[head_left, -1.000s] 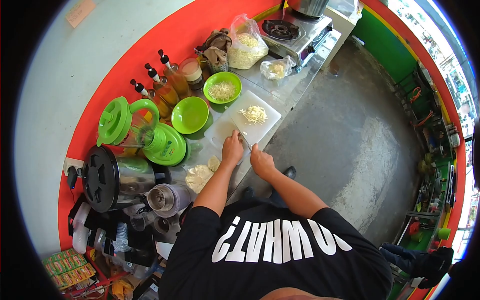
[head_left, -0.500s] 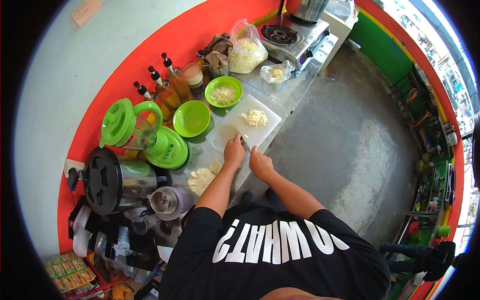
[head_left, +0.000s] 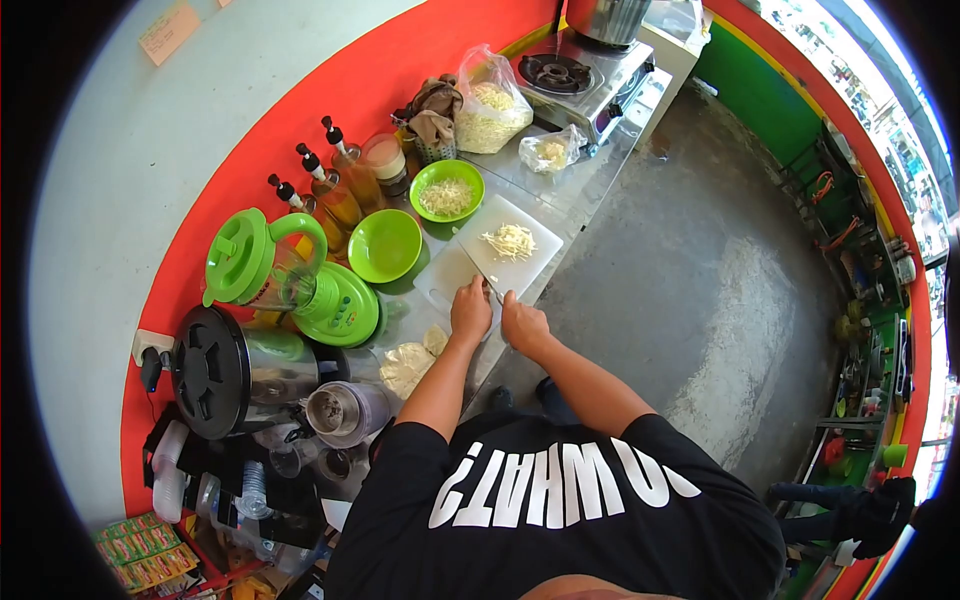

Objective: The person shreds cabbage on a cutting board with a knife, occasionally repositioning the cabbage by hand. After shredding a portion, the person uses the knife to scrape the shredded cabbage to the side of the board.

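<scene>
A white cutting board (head_left: 535, 268) lies near the counter's edge, with a small heap of pale, thin-cut strips (head_left: 509, 241) on its far half. My right hand (head_left: 524, 325) is closed round a knife (head_left: 492, 285), whose blade points up and left across the board. Beside it, my left hand (head_left: 472, 310) has its fingers curled in at the board's near edge, close to the blade. What those fingers pinch is hidden; a few small pale bits lie just past them. Beyond the board, a green bowl (head_left: 470, 172) holds more pale shreds, and a second green bowl (head_left: 385, 245) stands left of it.
Left stand a green blender (head_left: 337, 306), pump bottles (head_left: 337, 196) and a black-lidded container (head_left: 208, 372). Further back are a bag of shreds (head_left: 490, 118), a smaller bag (head_left: 552, 150) and a gas stove (head_left: 590, 75). A pale flattened bag (head_left: 405, 368) lies by my left forearm.
The view has shifted slightly. Both hands stay at the near side of the board, with the knife in almost the same place.
</scene>
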A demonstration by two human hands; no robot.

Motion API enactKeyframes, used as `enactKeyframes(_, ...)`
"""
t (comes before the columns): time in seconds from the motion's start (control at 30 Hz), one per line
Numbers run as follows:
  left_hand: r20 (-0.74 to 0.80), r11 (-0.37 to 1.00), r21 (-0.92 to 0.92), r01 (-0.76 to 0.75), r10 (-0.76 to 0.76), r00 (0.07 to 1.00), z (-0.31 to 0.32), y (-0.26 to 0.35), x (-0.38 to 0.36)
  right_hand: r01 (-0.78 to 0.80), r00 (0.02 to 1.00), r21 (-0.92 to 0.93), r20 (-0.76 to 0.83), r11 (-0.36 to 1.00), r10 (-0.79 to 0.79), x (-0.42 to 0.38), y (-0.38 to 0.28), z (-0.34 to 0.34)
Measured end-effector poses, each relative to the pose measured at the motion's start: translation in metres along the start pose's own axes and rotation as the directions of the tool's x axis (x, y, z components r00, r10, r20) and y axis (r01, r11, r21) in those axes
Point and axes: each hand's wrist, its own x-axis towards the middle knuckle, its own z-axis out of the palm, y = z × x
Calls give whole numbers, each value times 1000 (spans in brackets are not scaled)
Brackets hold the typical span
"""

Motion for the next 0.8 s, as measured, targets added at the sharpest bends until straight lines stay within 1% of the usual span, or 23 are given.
enactKeyframes(0.1, -35, 999, -9, -33, 33, 999, 3, -2, -3, -1, 1000, -2, 9, 1000, 1, -3, -4, -4)
enactKeyframes(0.17, -136, 998, 46, -52, 58, 989, 12, -9, -2, -17, 1000, 6, 18, 1000, 17, -8, -7, -2)
enactKeyframes(0.23, -114, 998, 45, -42, 47, 992, 10, -10, -2, -86, 996, 46, 14, 995, 85, -11, -7, 9)
enactKeyframes(0.27, -96, 998, 46, -32, 37, 995, 9, -10, -1, -88, 996, 46, 14, 995, 88, -9, -5, 13)
enactKeyframes(0.33, -79, 999, 38, -9, 12, 997, 9, -10, 0, -24, 1000, 67, -17, 997, 25, -5, -6, 9)
enactKeyframes(0.37, -64, 999, 34, 13, -11, 998, 8, -10, 1, -25, 999, 69, -19, 997, 26, -3, -6, 7)
enactKeyframes(0.43, -71, 999, 34, 21, -18, 997, 4, -6, 1, 14, 1000, -3, 17, 1000, -14, -1, -6, -6)
enactKeyframes(0.5, -74, 999, 34, 29, -26, 997, 1, -2, -1, 4, 999, 10, 38, 1000, -4, -6, -7, -7)
enactKeyframes(0.57, -11, 996, 68, 60, -59, 998, -3, 2, 0, -4, 998, 22, 59, 1000, 2, -10, -7, -2)
enactKeyframes(0.63, -5, 996, 68, 53, -53, 999, -2, 1, 1, -22, 999, 13, -36, 1000, 22, -14, -6, 11)
enactKeyframes(0.67, -1, 997, 68, 49, -49, 999, -2, 0, 1, -19, 999, 14, -36, 1000, 20, -11, -4, 14)
enactKeyframes(0.73, 10, 996, 68, 53, -54, 998, -3, -1, 2, 54, 998, 15, -42, 998, -53, -8, -4, 10)
enactKeyframes(0.8, 20, 996, 70, 54, -55, 998, -5, -2, 4, 43, 999, 2, -14, 999, -43, -1, -4, 5)
